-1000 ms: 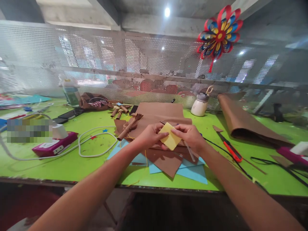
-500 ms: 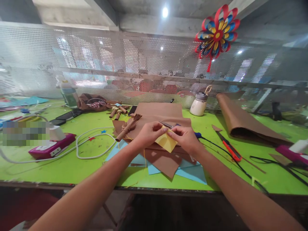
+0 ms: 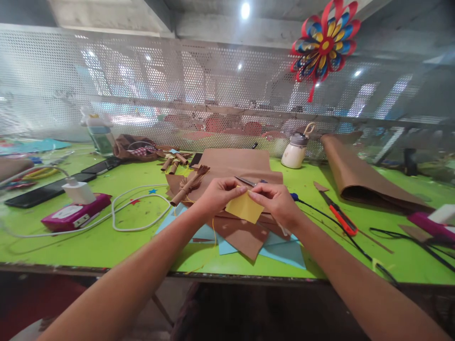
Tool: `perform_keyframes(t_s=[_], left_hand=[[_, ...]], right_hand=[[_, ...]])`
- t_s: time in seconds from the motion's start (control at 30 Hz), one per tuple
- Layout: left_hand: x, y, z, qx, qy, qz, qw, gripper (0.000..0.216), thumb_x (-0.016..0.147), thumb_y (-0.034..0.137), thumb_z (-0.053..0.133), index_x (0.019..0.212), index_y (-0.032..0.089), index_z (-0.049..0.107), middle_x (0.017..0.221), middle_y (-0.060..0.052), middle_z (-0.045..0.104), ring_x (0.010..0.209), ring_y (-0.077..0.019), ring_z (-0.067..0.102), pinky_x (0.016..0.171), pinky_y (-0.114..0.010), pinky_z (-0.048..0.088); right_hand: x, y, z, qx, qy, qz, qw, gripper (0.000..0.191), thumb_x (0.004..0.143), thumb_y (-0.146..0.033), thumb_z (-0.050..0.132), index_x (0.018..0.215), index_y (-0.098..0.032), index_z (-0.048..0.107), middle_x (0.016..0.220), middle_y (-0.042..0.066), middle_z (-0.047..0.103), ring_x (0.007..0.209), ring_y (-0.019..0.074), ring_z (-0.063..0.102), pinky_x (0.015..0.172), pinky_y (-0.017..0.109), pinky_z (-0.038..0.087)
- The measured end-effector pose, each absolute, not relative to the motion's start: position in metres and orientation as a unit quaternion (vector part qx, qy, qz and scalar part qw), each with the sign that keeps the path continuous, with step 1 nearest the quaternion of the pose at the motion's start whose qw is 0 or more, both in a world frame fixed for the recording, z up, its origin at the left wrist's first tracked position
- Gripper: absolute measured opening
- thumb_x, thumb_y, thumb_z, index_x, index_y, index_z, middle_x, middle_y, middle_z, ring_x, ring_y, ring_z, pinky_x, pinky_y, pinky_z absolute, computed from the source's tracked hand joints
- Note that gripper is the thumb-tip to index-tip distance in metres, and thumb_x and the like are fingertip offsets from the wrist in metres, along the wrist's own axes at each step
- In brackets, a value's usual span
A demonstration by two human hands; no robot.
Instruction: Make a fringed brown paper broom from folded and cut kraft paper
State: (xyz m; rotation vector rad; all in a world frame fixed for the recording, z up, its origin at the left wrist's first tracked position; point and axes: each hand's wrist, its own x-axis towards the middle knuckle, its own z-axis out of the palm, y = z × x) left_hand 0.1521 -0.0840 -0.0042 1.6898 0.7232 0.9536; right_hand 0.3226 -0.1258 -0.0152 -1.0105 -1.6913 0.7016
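Between my two hands hangs a small sheet of yellow paper [image 3: 245,207]. My left hand [image 3: 221,195] pinches its upper left edge, and my right hand [image 3: 277,201] pinches the upper right, with the fingertips close together. Under the hands lie brown paper sheets [image 3: 243,237] over light blue paper [image 3: 284,255]. Just beyond the fingers are scissors [image 3: 245,181], their handles partly hidden by my right hand. A rolled brown paper piece with a fringed end [image 3: 190,185] rests left of my left hand.
On the green table [image 3: 138,253] stand a purple power strip [image 3: 76,215] with a white cable and a cream bottle [image 3: 294,150]. An orange utility knife [image 3: 343,220], glasses [image 3: 401,237] and a folded brown sheet [image 3: 369,184] lie to the right. A perforated screen [image 3: 213,85] rises behind.
The yellow paper has turned in my fingers, its lower edge now lying flatter where a corner pointed down before. Both hands keep their pinch in nearly the same place.
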Motion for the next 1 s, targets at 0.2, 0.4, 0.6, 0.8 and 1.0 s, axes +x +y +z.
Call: perform_keyframes(t_s=[0.2,0.4,0.6,0.8,1.0], left_hand=[[0.154,-0.077,-0.011,0.739,0.293,0.406,0.451,0.022,0.071,0.035,0.063,0.073,0.013,0.064,0.058,0.001,0.056,0.053,-0.0072,0.045,0.048,-0.018,0.034],[0.153,-0.073,-0.012,0.771,0.298,0.395,0.401,0.019,0.072,0.032,0.061,0.069,0.013,0.062,0.059,0.001,0.055,0.054,-0.0074,0.045,0.048,-0.018,0.033],[0.145,-0.074,-0.004,0.759,0.336,0.390,0.398,0.024,0.071,0.036,0.061,0.069,0.013,0.060,0.055,0.002,0.053,0.050,-0.0074,0.044,0.046,-0.019,0.032],[0.143,-0.072,-0.004,0.730,0.339,0.398,0.441,0.026,0.069,0.037,0.064,0.072,0.012,0.061,0.061,0.000,0.057,0.056,-0.0091,0.049,0.052,-0.020,0.037],[0.144,-0.069,-0.005,0.703,0.337,0.411,0.472,0.025,0.065,0.035,0.068,0.070,0.011,0.062,0.063,-0.001,0.059,0.059,-0.0091,0.051,0.055,-0.021,0.038]], right_hand=[[0.323,-0.123,-0.018,-0.435,-0.689,0.280,0.507,0.019,0.075,-0.034,0.059,0.070,-0.017,0.066,0.066,0.002,0.060,0.063,0.0141,0.051,0.055,0.025,0.039],[0.324,-0.123,-0.018,-0.445,-0.700,0.283,0.481,0.019,0.076,-0.032,0.058,0.072,-0.016,0.067,0.067,0.002,0.061,0.063,0.0142,0.052,0.057,0.026,0.040],[0.331,-0.123,-0.014,-0.459,-0.686,0.306,0.475,0.024,0.074,-0.038,0.060,0.068,-0.015,0.066,0.061,0.001,0.058,0.056,0.0127,0.050,0.052,0.025,0.039],[0.336,-0.121,-0.013,-0.448,-0.691,0.309,0.475,0.025,0.074,-0.039,0.060,0.071,-0.014,0.066,0.065,0.003,0.061,0.059,0.0129,0.051,0.055,0.025,0.041],[0.335,-0.123,-0.011,-0.462,-0.687,0.304,0.471,0.028,0.073,-0.040,0.060,0.068,-0.013,0.064,0.056,0.000,0.055,0.053,0.0101,0.046,0.050,0.023,0.037]])
